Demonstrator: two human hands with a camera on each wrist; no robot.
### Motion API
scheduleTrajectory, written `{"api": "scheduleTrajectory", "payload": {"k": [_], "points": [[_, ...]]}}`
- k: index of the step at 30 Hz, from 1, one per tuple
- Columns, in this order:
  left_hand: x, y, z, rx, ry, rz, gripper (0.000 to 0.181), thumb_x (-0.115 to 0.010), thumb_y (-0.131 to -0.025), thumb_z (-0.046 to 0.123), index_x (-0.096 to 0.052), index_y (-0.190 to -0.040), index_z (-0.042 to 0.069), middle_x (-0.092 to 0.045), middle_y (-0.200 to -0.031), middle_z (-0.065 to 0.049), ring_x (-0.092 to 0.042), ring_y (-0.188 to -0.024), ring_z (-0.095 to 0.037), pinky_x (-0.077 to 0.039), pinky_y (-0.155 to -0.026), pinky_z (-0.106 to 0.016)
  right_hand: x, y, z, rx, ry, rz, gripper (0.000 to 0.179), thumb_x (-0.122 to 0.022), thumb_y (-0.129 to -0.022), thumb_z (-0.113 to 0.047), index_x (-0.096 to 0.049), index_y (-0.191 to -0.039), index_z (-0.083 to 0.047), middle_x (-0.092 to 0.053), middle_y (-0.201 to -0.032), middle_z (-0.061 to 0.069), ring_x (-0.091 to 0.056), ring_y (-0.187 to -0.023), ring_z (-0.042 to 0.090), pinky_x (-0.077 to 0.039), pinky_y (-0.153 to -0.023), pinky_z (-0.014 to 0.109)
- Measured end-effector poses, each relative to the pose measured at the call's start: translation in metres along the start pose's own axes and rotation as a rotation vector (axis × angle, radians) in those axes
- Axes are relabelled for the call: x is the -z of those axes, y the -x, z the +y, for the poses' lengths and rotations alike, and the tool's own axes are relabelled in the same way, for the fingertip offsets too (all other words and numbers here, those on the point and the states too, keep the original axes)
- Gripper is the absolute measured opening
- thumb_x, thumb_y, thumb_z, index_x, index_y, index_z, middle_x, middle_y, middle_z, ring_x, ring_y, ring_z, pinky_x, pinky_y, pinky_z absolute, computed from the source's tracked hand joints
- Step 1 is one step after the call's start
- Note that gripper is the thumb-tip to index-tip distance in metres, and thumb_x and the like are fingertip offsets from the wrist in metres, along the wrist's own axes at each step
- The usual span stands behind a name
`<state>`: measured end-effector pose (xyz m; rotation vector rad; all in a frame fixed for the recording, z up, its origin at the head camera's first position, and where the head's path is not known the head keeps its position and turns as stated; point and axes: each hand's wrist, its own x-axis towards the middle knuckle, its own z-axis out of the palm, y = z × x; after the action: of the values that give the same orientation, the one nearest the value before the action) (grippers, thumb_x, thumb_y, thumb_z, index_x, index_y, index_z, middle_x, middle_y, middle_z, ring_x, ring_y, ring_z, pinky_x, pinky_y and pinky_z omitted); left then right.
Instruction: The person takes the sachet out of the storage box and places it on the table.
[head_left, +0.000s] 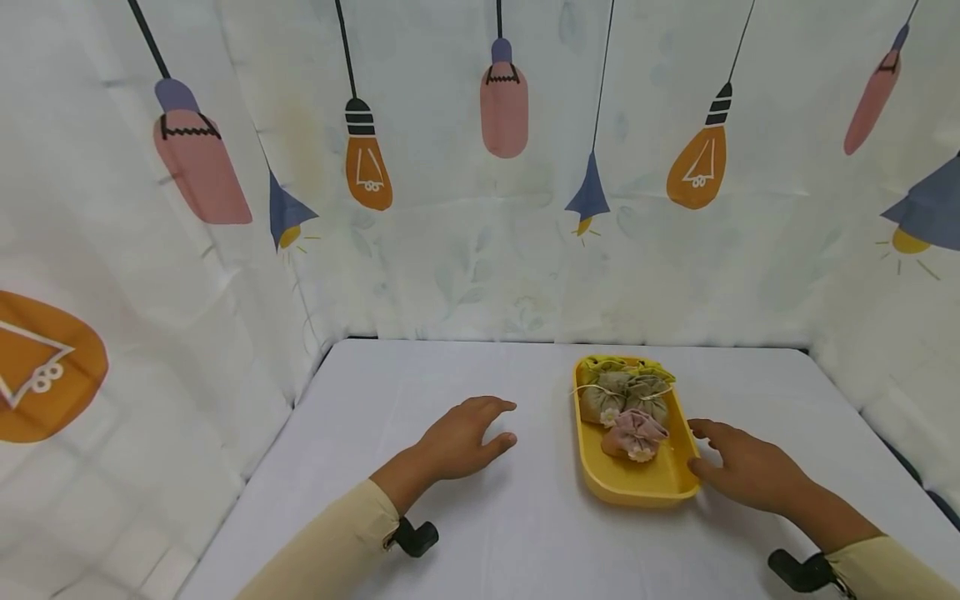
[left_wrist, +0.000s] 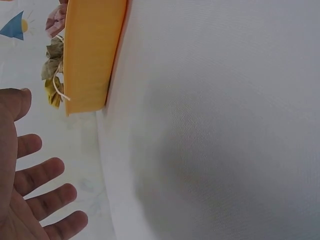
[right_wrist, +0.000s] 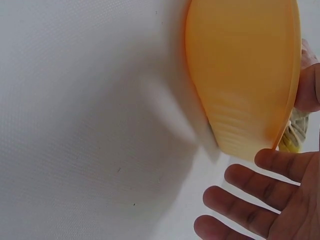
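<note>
A yellow plastic tray (head_left: pixel 637 485) stands on the table, right of centre. Inside it are small tied cloth pouches: a pink one (head_left: pixel 636 435) in front, two grey-green ones (head_left: pixel 602 403) behind, and yellow-green cloth (head_left: pixel 606 364) at the far end. My right hand (head_left: pixel 750 468) is at the tray's right side, its thumb at the rim and its fingers spread and extended, as the right wrist view shows. Left of the tray, my left hand (head_left: pixel 467 439) hovers over the table with fingers apart and nothing in it.
A white cloth covers the table (head_left: pixel 450 367). Pale curtains (head_left: pixel 465 250) printed with hanging lamps stand behind it and at both sides. Each sleeve cuff carries a small black device (head_left: pixel 416 537).
</note>
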<state>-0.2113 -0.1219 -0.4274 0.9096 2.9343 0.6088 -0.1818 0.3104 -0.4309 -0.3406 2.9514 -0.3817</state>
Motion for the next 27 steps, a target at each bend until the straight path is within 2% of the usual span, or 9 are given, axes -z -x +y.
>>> {"api": "scheduleTrajectory", "payload": {"k": [14, 27], "points": [[-0.002, -0.012, 0.009, 0.004, -0.007, -0.031, 0.054, -0.058, -0.103, 0.048, -0.054, -0.148, 0.019, -0.054, -0.148, 0.001, -0.048, -0.139, -0.022, -0.041, -0.111, -0.045, 0.0, 0.001, -0.001, 0.012, -0.002, 0.025, 0.073, -0.069, -0.092, -0.048, -0.05, -0.144, 0.001, -0.061, -0.133, 0.024, -0.064, -0.11, 0.041, -0.055, -0.077, 0.059], [-0.007, -0.022, 0.015, -0.033, -0.002, -0.034, 0.05, -0.057, -0.103, 0.048, -0.056, -0.145, 0.02, -0.055, -0.146, 0.002, -0.049, -0.137, -0.021, -0.041, -0.111, -0.043, -0.003, 0.0, 0.001, 0.008, -0.007, 0.028, 0.074, -0.07, -0.092, -0.048, -0.049, -0.146, 0.0, -0.059, -0.136, 0.023, -0.064, -0.111, 0.039, -0.055, -0.076, 0.057]]}}
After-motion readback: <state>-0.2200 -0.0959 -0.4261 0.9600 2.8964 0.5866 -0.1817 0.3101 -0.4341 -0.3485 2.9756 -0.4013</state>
